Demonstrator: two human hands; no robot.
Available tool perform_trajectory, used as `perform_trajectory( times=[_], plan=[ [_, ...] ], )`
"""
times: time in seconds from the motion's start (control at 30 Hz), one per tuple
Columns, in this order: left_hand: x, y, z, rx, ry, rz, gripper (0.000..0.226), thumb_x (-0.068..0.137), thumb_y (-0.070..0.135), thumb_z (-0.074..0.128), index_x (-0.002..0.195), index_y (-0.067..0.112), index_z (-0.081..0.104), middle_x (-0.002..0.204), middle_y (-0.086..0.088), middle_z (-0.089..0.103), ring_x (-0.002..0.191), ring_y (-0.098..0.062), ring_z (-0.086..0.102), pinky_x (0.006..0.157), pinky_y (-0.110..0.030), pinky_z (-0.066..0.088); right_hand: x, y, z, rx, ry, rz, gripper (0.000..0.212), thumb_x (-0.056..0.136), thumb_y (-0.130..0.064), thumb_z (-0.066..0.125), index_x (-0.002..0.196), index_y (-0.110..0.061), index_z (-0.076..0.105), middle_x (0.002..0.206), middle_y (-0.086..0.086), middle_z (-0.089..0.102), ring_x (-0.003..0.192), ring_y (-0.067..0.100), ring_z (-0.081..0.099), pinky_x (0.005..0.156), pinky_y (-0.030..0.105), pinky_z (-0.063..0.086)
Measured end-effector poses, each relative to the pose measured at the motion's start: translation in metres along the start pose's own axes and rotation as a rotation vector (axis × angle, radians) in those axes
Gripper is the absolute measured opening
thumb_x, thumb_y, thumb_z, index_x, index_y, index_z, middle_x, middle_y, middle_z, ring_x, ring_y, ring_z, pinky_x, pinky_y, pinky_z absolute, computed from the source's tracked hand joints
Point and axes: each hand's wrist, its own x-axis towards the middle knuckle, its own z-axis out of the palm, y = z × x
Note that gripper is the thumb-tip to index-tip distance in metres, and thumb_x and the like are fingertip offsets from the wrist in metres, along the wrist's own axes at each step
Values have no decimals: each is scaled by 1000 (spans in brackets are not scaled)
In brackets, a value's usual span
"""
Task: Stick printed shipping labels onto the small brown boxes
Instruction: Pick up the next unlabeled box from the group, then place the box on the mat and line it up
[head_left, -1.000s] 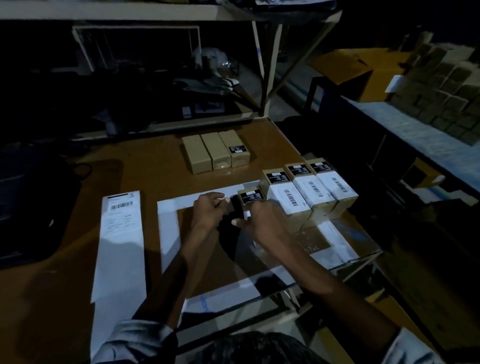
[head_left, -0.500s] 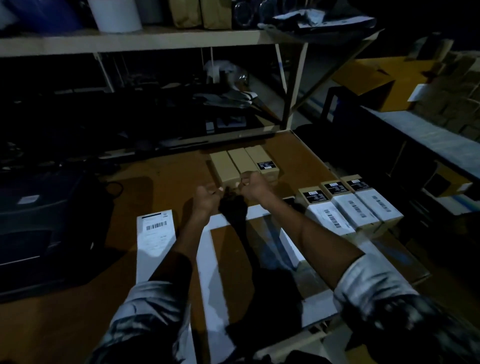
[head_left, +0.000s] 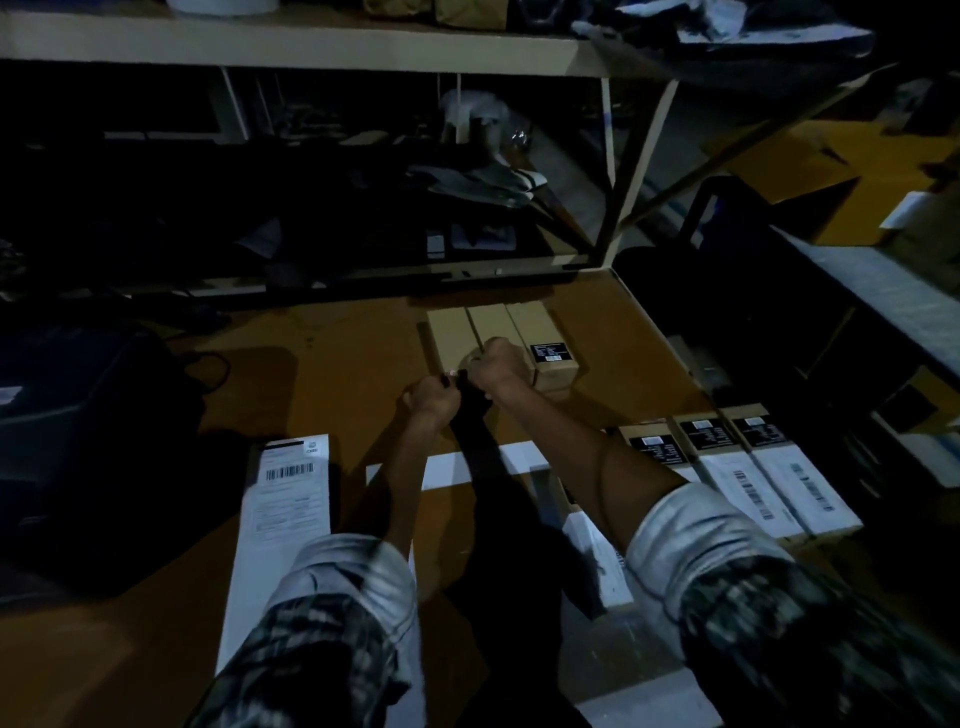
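Note:
Three small brown boxes lie side by side at the far middle of the table. The left box (head_left: 448, 338) and the middle box (head_left: 488, 321) are bare on top; the right box (head_left: 543, 332) has a small black sticker. My right hand (head_left: 500, 364) is curled over the near end of the middle box and grips it. My left hand (head_left: 431, 401) is curled just in front of the left box, fingertips at its near end; the dim light hides whether it grips anything. A printed shipping label sheet (head_left: 290, 493) lies at the left.
Three labelled boxes (head_left: 727, 467) sit in a row at the right, and another labelled box (head_left: 592, 551) lies under my right forearm. A white strip frame (head_left: 447, 470) is on the table. A dark printer (head_left: 78, 415) stands left, shelving behind.
Both hands left the labelled box near the right row and reached forward to the three boxes at the far middle. The view tilted up and forward with them.

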Motion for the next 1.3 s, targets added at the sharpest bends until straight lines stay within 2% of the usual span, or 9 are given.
perform_trajectory(
  times=[0.2,0.3,0.5,0.67,0.8,0.93,1.07,1.2,1.3],
  plan=[
    [21,-16,11,4,40,-112,38,99,42,46,116,13,63,128,-14,59,120,-39,52,99,-51,48,-1,-10,7,215,-107,108,14,80,-11,71,93,-4,68,93,12,70,85,27,68,76,38,61],
    [1,-11,4,-189,68,-113,34,96,41,54,114,12,58,112,-14,64,102,-33,62,87,-44,55,-9,-13,4,408,-141,166,5,87,-4,64,89,0,65,92,16,71,87,29,70,80,42,62],
    [-38,-19,-14,-505,76,-103,42,98,41,57,120,6,55,113,-15,66,103,-32,65,81,-39,56,-45,-10,-13,568,-211,208,10,98,-8,49,103,-4,56,96,13,63,81,26,60,60,33,51],
    [-88,-33,-36,-758,54,-101,30,99,25,61,119,4,59,115,-13,63,106,-30,64,74,-34,61,-101,7,-31,705,-203,177,15,104,-10,46,103,-11,61,96,5,65,73,17,58,63,30,49],
    [-146,-42,-57,-778,33,-10,15,98,25,61,103,10,61,111,-12,67,103,-27,67,77,-35,60,-147,33,-37,609,-145,12,31,103,-7,50,133,-11,57,117,6,63,86,16,58,71,30,50],
    [-205,-59,-77,-731,4,65,11,98,26,61,100,15,61,109,-12,69,99,-26,69,78,-36,57,-184,69,-38,439,-60,-177,46,98,3,54,142,-11,52,139,10,57,116,19,56,93,33,49],
    [-251,-77,-82,-695,-22,41,16,98,24,61,104,10,64,107,-13,69,89,-25,69,75,-38,57,-208,103,-34,302,-31,-348,74,86,12,63,148,-24,45,150,1,44,124,26,57,93,37,55],
    [-280,-95,-75,-731,-17,-29,12,96,22,64,93,11,67,100,-16,69,79,-27,65,60,-35,53,-230,132,-31,63,-7,-497,93,76,7,75,151,-32,36,162,-1,21,148,29,23,118,51,33],
    [-290,-100,-64,-771,46,-121,19,95,20,65,79,12,69,83,-14,69,66,-25,63,54,-32,48,-250,149,-35,-139,13,-654,99,68,8,72,149,-37,36,165,-5,9,150,31,7,116,52,24]
  ],
)
